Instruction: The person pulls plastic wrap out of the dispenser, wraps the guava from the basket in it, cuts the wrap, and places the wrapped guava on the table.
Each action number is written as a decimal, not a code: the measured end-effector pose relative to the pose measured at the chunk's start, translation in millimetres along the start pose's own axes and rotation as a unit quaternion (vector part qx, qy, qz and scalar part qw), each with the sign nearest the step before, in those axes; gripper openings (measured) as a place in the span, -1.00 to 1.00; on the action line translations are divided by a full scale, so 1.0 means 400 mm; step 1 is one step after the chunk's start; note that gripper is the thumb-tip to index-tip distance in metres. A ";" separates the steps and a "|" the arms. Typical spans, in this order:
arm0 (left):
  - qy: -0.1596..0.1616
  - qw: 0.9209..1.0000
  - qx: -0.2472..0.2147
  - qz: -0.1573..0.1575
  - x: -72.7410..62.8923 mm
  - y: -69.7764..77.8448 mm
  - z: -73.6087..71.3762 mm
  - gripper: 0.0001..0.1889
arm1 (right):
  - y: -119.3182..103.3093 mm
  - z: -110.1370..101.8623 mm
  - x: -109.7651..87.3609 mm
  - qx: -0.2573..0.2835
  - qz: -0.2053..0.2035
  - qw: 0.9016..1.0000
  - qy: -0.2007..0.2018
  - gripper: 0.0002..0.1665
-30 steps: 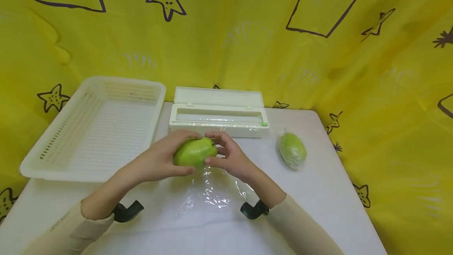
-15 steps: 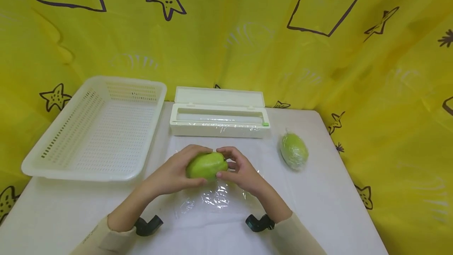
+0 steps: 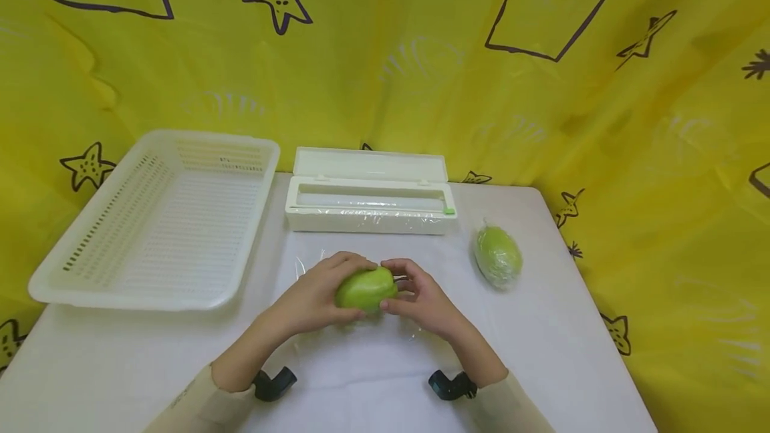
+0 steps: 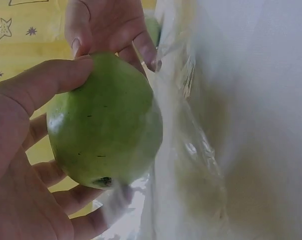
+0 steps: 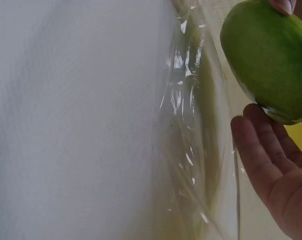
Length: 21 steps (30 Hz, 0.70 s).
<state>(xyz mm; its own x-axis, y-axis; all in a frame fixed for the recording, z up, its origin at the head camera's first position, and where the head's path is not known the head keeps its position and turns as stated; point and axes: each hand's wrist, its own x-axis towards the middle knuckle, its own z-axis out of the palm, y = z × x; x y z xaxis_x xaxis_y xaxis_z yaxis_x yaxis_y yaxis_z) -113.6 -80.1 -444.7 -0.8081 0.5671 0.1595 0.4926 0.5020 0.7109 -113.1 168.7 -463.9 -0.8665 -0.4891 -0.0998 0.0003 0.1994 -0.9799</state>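
Note:
A green pear (image 3: 367, 289) is between both hands over the white table, in front of the plastic-wrap box. My left hand (image 3: 325, 291) grips its rounder end, thumb on the near side and fingers over the far side. My right hand (image 3: 424, 301) holds the narrower stem end with thumb and fingertips. In the left wrist view the pear (image 4: 108, 125) shows its dark blossom end, with clear plastic wrap (image 4: 201, 145) beside it. The right wrist view shows glinting plastic wrap (image 5: 183, 75) close to the pear. The pear's underside is hidden in the head view.
A long white plastic-wrap box (image 3: 369, 219) stands behind the hands, lid raised, roll inside. At right lies another green fruit (image 3: 498, 256) wrapped in film. A white perforated basket (image 3: 150, 299) stands at left. A yellow patterned curtain (image 3: 361, 52) hangs behind the table.
Both hands have brought the pear nearer to me and somewhat to the right, away from the wrap box. The grip looks the same; the film's glints in front of the hands have mostly gone from view.

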 end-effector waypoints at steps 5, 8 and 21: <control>-0.005 1.000 0.003 -0.007 0.007 -0.013 0.012 -0.28 | 0.009 -0.009 0.005 -0.029 0.005 1.000 -0.001 -0.28; -0.003 1.000 0.003 -0.002 0.015 -0.016 0.012 -0.27 | 0.009 -0.013 0.010 -0.040 0.004 0.999 0.006 -0.27; 0.005 0.999 0.035 -0.010 0.050 -0.030 0.019 -0.27 | 0.010 -0.028 0.039 -0.061 0.011 0.997 0.035 -0.22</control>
<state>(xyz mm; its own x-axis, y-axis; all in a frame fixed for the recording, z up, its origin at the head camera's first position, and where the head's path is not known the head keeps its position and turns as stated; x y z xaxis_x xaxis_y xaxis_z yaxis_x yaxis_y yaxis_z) -133.2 -69.8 -455.3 -0.8208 0.5502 0.1534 0.4980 0.5579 0.6638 -132.3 171.1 -467.4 -0.8995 -0.4244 -0.1040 -0.0378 0.3127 -0.9491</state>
